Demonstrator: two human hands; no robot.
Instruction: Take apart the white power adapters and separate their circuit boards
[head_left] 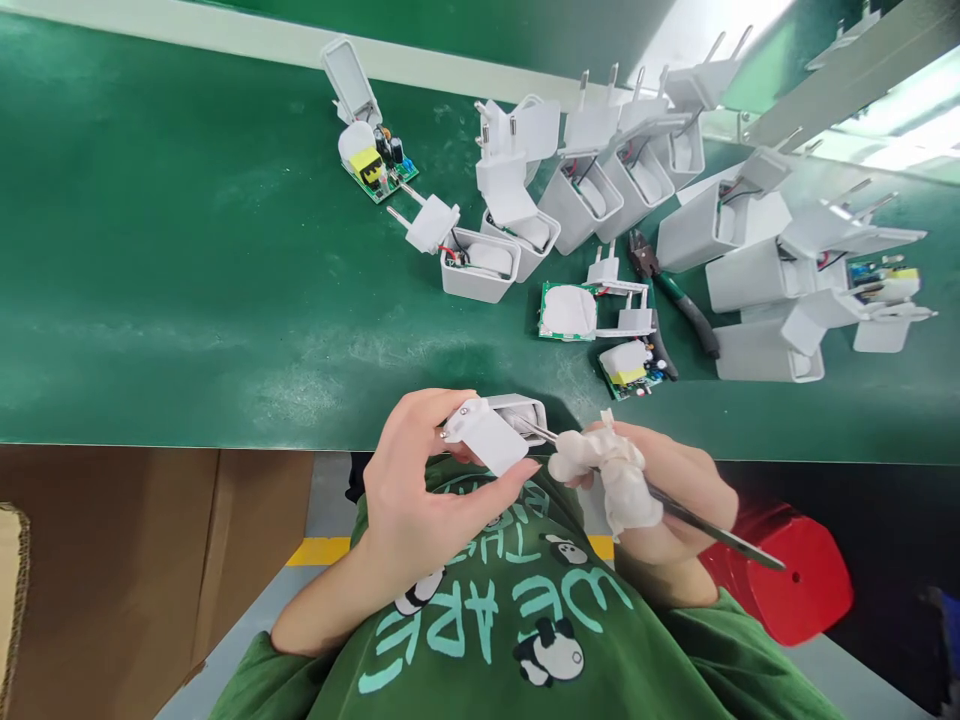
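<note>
My left hand (420,490) grips a white charger case (529,410) at the table's front edge. Its plug cover (491,435) hangs loose, folded back over the near side of the case, under my fingers and thumb. In my right hand (675,480) is a slim pair of metal tweezers (720,535), held like a pen. White wrapping (626,490) covers the tweezers' middle or my fingertips; I cannot tell which. The thin tip points into the open end of the case. What lies inside the case is hard to see.
Several opened white charger cases (581,205) with plug covers stand across the back and right. Bare circuit boards (375,165) lie among them, near dark-handled cutting pliers (675,295). A cardboard box (112,560) is below left, a red stool (795,580) below right.
</note>
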